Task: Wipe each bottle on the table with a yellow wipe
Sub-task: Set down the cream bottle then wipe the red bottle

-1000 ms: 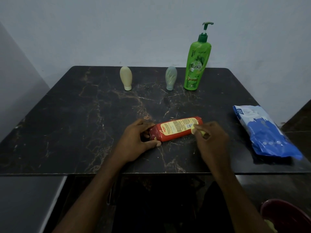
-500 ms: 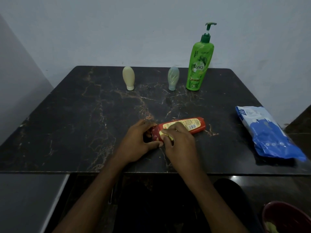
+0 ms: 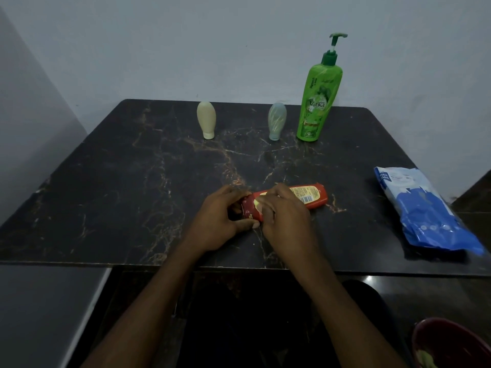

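Since a second ago the right hand (image 3: 284,216) had carried the wipe (image 3: 258,205), pinched in curled fingers, along the red bottle (image 3: 310,197) from its right end to its left, which the left hand (image 3: 220,221) gripped. It lay on the worktop (image 3: 132,195); this pass seemed nearly done.

Tabletop (image 3: 106,195) lies open left of the red bottle (image 3: 313,198). Behind it stand cream bottle (image 3: 206,119), grey-blue bottle (image 3: 276,120) and green pump bottle (image 3: 317,102), wide gap between the first two; blue packet (image 3: 425,213) blocks right.
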A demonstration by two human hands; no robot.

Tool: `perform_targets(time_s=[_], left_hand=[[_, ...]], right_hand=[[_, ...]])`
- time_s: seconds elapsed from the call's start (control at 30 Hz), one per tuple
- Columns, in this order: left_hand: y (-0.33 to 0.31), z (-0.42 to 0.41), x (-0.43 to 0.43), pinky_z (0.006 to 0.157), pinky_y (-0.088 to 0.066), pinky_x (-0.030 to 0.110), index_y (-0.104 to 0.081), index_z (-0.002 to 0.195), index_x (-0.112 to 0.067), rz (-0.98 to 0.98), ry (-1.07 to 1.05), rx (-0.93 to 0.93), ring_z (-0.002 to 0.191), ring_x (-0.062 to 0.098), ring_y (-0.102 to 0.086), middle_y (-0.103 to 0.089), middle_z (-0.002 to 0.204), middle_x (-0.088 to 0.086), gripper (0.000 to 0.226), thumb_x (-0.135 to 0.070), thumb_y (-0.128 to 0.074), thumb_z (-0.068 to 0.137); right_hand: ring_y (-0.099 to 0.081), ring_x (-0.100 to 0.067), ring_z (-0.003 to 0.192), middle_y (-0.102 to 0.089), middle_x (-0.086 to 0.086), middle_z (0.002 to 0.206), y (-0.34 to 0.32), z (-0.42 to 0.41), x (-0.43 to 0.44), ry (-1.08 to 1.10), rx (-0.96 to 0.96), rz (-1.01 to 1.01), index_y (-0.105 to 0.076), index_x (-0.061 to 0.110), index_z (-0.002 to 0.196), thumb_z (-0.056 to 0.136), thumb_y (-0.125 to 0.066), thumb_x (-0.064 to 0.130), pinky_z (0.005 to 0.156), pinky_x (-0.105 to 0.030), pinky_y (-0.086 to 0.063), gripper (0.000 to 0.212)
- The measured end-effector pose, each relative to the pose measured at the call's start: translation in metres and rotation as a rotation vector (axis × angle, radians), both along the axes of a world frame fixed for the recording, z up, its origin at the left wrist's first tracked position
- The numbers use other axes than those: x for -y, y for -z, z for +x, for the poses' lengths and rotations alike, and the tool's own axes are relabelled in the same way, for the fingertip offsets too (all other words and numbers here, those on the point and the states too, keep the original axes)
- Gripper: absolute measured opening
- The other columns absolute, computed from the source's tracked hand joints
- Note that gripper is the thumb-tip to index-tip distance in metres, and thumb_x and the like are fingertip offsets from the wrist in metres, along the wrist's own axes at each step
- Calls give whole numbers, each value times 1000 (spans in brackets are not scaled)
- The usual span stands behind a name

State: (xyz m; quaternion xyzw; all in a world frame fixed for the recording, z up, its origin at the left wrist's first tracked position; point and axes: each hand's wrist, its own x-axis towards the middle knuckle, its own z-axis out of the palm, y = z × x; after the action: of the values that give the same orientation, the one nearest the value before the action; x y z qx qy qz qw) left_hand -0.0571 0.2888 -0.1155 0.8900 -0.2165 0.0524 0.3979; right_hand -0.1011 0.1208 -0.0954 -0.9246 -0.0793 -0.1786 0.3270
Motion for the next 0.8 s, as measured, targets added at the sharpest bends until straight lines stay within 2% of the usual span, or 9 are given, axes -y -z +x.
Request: perform_targets(time_s=[0.17,0.3,0.4,0.5,0.63,0.7,0.73,0.8], left_hand=[[0,0,-1,92,-55,23,-65,134,-18,-5,0,-18,102,0,-62,-61,117,-11,69,-35,-91,73],[0,0,-2,90,-53,15,-61,139,-19,7,-5,-35,105,-2,-60,-60,122,-15,74,-37,-89,74],[-1,0,-2,85,-48,6,-61,139,-19,-14,11,-54,106,-7,-58,-57,121,-21,72,-36,-89,75],[-2,0,-1,84,-49,6,-61,140,-21,2,13,-61,107,-6,-58,-57,122,-22,72,-38,-88,76],[-4,-1,0,87,-52,13,-59,141,-20,21,12,-59,106,-2,-58,-57,125,-17,73,-37,-87,77],[-4,-2,1,90,-53,15,-59,141,-20,25,7,-54,106,-1,-58,-58,126,-15,72,-36,-87,76],[-4,-2,1,89,-51,13,-60,140,-19,22,3,-51,107,-2,-58,-58,126,-14,72,-36,-88,76],[-3,-2,1,87,-48,8,-62,137,-19,20,-4,-44,107,-2,-59,-59,124,-14,71,-35,-90,74]], right_hand=[[-60,-16,85,-58,-2,102,8,-3,1,10,45,-16,-74,5,101,88,-68,8,77,-34,-55,14],[-61,-16,91,-62,-4,112,15,-4,36,227,8,25,-73,5,108,96,-60,9,80,-29,-51,18],[-56,-10,88,-63,-6,110,17,4,78,372,-59,77,-69,8,109,98,-59,15,71,-15,-42,16],[-57,-9,88,-65,-6,108,18,9,94,444,-69,147,-68,10,108,95,-63,16,69,-13,-36,14],[-51,-1,94,-58,5,117,15,5,65,402,-90,191,-66,16,116,96,-62,16,65,-7,-35,21],[-49,0,92,-54,9,116,16,-1,38,308,-43,153,-69,14,117,97,-61,14,71,-6,-37,22],[-50,-1,92,-55,9,115,18,-4,25,254,-13,119,-70,13,117,97,-61,14,76,-7,-40,23],[-55,-6,94,-57,5,115,21,-8,7,161,18,86,-71,10,117,96,-60,12,84,-19,-50,23]])
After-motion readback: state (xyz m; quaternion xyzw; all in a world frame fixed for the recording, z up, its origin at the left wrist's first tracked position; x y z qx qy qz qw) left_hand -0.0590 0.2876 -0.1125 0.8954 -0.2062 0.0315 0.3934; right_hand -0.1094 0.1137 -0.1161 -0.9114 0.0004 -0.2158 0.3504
